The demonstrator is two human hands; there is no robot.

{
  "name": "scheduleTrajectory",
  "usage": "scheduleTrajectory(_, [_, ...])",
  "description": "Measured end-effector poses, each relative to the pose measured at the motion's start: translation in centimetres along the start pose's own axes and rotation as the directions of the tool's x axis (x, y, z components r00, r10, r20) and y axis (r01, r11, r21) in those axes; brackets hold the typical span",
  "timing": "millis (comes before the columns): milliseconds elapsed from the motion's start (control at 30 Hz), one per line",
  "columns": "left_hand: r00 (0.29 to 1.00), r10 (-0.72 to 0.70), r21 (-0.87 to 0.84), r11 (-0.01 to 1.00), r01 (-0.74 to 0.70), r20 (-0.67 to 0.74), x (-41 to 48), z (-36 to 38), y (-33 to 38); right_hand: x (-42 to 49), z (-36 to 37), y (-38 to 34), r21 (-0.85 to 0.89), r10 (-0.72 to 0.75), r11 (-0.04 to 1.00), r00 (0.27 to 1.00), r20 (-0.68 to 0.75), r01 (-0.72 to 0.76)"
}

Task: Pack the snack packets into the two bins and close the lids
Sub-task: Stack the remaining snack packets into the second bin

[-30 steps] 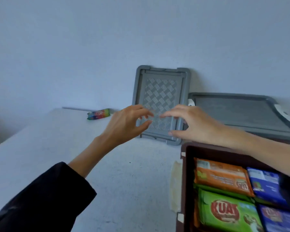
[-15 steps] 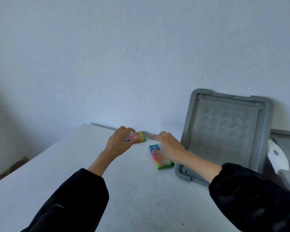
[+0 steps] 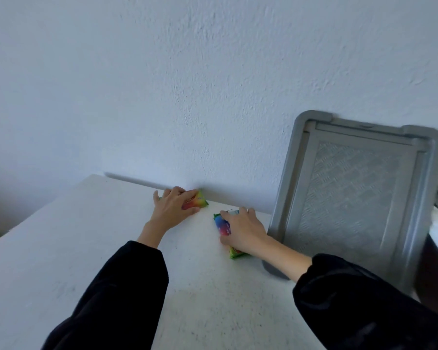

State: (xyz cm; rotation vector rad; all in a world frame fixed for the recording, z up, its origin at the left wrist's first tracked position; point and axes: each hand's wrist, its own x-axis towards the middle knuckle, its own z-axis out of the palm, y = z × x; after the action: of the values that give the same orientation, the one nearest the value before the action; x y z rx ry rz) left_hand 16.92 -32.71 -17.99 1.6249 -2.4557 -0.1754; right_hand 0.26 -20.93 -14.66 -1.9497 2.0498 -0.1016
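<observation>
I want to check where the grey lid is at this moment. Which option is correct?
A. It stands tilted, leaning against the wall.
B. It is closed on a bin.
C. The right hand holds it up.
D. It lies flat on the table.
A: the grey lid stands on its lower edge on the table with its top against the wall, while the right hand rests on a snack packet.

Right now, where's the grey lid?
In the head view the grey lid stands on edge at the right, leaning against the wall on the white table, just right of the right hand and its snack packet.
</observation>
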Motion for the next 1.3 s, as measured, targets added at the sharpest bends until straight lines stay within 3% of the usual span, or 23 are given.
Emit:
scheduleTrajectory(233, [0.993, -0.026, -0.215, 0.977, 0.0, -0.117, -1.9, -1.0, 0.5, 0.1, -1.3, -0.3, 0.194, -0.008, 0.98, 0.988, -0.153, 0.038])
scheduleTrajectory(367, [0.982, 0.008, -0.235, 0.97, -0.054, -0.19, -3.2, -3.0, 1.5, -1.3, -4.2, -1.1, 0.339, 0.005, 0.937, 0.966, -0.26, 0.087])
scheduleTrajectory(567, [0.958, 0.101, -0.218, 0.962, -0.163, -0.268, -5.7, -8.5, 4.9, -6.8, -9.2, -1.3, 0.376, -0.094, 0.902, 0.946, -0.311, 0.213])
scheduleTrajectory(933, [0.912, 0.372, -0.155, 0.904, -0.399, -0.175, -17.4, -13.9, 16.3, -26.0, -13.1, 8.1, 0.195, -0.179, 0.954, 0.956, -0.233, 0.226])
scheduleTrajectory(1133, [0.815, 0.577, -0.176, 0.798, -0.576, -0.053, -24.3, -12.8, 25.6, -36.4, -12.1, 15.1, 0.142, -0.203, 0.964, 0.969, -0.141, 0.223])
scheduleTrajectory(1300, [0.707, 0.706, -0.15, 0.696, -0.703, -0.036, -28.8, -11.2, 32.6, -42.8, -11.4, 19.6, 0.15, -0.2, 0.968, 0.979, -0.03, 0.202])
